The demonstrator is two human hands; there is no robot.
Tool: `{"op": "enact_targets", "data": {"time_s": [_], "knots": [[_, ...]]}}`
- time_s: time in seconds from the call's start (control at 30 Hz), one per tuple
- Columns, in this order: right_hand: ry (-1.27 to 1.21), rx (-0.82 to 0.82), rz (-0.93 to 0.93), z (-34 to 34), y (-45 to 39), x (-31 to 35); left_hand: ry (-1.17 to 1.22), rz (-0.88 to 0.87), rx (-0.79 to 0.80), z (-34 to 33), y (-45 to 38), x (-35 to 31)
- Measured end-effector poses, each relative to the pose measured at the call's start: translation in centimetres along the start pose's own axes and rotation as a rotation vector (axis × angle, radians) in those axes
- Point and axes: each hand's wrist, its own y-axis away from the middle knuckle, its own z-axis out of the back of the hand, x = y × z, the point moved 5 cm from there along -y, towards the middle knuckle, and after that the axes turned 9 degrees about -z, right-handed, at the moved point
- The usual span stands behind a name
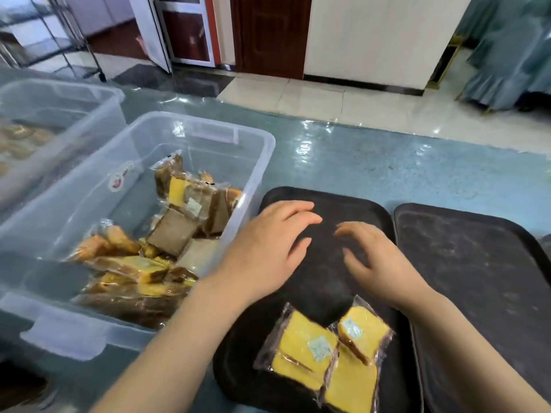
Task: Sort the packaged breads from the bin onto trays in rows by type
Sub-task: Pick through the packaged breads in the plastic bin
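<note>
A clear plastic bin (256, 162) on the left holds several packaged breads (179, 222), yellow and brown slices in clear wrap. To its right lies a black tray (366, 210). Two yellow bread packs rest side by side at the tray's near end: one on the left (301, 347) and one on the right (360, 338). My left hand (268, 245) hovers over the tray's left part beside the bin wall, fingers relaxed, holding nothing. My right hand (378, 260) hovers over the tray's middle, fingers loosely spread, also holding nothing.
A second black tray (477, 263) lies to the right of the first. Another clear bin (59, 114) with breads stands at the far left. The table has a teal cover (387, 162). Beyond its far edge are tiled floor, a door and a rack.
</note>
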Motion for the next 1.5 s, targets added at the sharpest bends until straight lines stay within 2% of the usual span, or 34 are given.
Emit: {"op": "enact_targets", "data": {"time_s": [0.2, 0.37, 0.43, 0.53, 0.7, 0.77, 0.83, 0.97, 1.07, 1.23, 1.37, 1.5], "knots": [[-0.025, -0.058, 0.059, 1.2, -4.9, 10.2, -0.105, -0.017, -0.041, 8.8, 0.5, 8.2], [0.012, 0.038, 0.16, -2.4, -9.1, 18.5, -0.177, 0.068, 0.003, 13.8, 3.0, 17.4], [0.101, 0.133, 0.148, -4.6, -11.0, 21.1, -0.227, 0.103, 0.049, 15.3, 4.0, 20.8], [0.311, 0.36, 0.042, -8.7, -14.0, 24.0, -0.232, 0.18, 0.148, 16.0, 4.9, 25.5], [0.617, 0.671, -0.108, -15.5, -18.3, 26.2, -0.247, 0.284, 0.571, 11.5, 4.6, 30.6], [0.818, 0.806, -0.169, -18.1, -18.4, 25.1, -0.191, 0.309, 0.657, 8.9, 4.8, 31.6], [0.913, 0.922, -0.246, -19.9, -18.0, 23.4, -0.106, 0.321, 0.641, 6.9, 5.4, 32.5], [0.756, 1.108, -0.412, -20.5, -17.5, 21.3, -0.056, 0.311, 0.565, 4.5, 6.4, 33.2], [0.751, 1.185, -0.442, -21.3, -17.9, 20.5, 0.02, 0.338, 0.466, 3.3, 6.2, 32.7], [0.698, 1.161, -0.453, -22.0, -18.8, 19.7, 0.062, 0.35, 0.365, 3.0, 5.8, 32.1], [0.649, 0.903, -0.4, -21.0, -20.7, 19.3, 0.027, 0.319, 0.337, 3.6, 5.1, 32.2], [0.579, 0.642, -0.4, -20.0, -22.3, 18.7, 0.008, 0.39, 0.297, 5.1, 4.7, 33.2]]}}
